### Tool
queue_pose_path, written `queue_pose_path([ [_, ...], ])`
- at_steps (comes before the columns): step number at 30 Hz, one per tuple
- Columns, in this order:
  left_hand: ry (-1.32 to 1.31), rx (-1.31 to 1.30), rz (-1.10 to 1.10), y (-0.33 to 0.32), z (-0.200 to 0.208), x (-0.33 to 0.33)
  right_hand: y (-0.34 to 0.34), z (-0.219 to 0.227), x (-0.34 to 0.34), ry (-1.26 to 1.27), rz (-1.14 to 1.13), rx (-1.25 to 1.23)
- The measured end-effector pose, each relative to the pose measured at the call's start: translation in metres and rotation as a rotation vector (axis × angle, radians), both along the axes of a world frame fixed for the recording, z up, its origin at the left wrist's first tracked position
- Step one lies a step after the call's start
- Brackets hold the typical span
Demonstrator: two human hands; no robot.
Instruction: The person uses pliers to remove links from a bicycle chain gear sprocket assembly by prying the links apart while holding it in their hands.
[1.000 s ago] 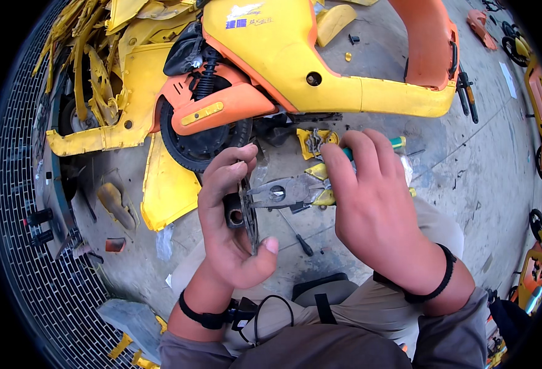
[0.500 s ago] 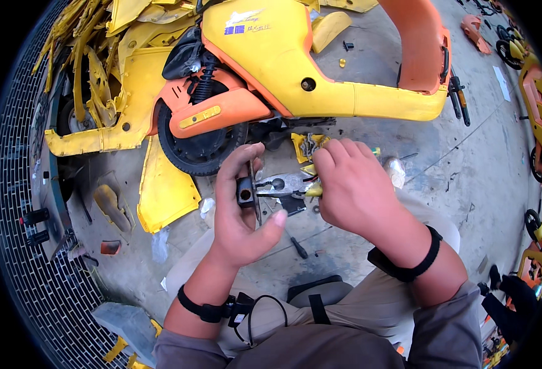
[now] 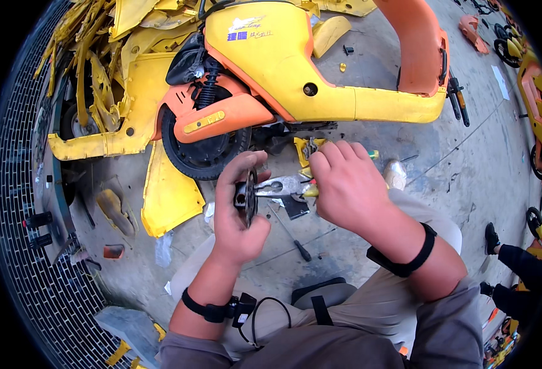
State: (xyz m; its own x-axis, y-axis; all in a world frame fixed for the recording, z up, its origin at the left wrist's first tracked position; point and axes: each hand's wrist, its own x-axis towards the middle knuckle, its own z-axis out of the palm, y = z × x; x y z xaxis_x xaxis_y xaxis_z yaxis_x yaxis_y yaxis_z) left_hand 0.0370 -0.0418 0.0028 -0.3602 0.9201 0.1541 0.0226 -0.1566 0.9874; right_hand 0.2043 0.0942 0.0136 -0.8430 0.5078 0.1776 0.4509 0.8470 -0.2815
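My left hand (image 3: 241, 234) is closed around a small dark metal part (image 3: 251, 198), a plate with a block that has a hole in it. The plate stands nearly edge-on between the fingers and thumb. My right hand (image 3: 352, 187) grips a pair of pliers (image 3: 283, 185) by yellow handles, mostly hidden under the palm. The plier jaws point left and reach the plate's edge; whether they are clamped on it I cannot tell. Below the pliers, a screwdriver (image 3: 302, 249) lies on the concrete.
A yellow and orange scooter (image 3: 265, 55) lies ahead, its rear wheel (image 3: 206, 147) just beyond my left hand. Yellow body panels (image 3: 154, 80) are heaped at the left. A yellow tray (image 3: 308, 150) with small metal bits sits behind the pliers. Another person's legs (image 3: 520, 267) show at the right.
The metal part has turned in my left hand, showing more of the plate's face, and my left thumb has folded in. At the right, the other person's legs have moved further into view.
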Motion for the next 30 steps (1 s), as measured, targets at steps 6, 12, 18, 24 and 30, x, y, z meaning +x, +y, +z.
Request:
queue_pose_path([
  [6, 0.005, 0.014, -0.018, 0.000, -0.004, 0.001, -0.004, -0.001, 0.005, -0.007, -0.011, -0.026],
  [12, 0.012, 0.032, 0.002, 0.001, -0.002, 0.000, -0.003, 0.002, 0.003, 0.012, -0.008, -0.002],
  [18, 0.026, -0.004, 0.018, 0.006, -0.003, 0.005, -0.006, -0.014, 0.007, 0.047, -0.005, 0.065],
  [24, 0.036, -0.076, 0.073, 0.013, -0.009, 0.010, -0.007, -0.017, 0.008, 0.047, -0.036, 0.108],
  [30, 0.085, -0.154, 0.122, 0.021, -0.023, 0.018, -0.010, -0.019, 0.015, -0.023, -0.063, 0.115],
])
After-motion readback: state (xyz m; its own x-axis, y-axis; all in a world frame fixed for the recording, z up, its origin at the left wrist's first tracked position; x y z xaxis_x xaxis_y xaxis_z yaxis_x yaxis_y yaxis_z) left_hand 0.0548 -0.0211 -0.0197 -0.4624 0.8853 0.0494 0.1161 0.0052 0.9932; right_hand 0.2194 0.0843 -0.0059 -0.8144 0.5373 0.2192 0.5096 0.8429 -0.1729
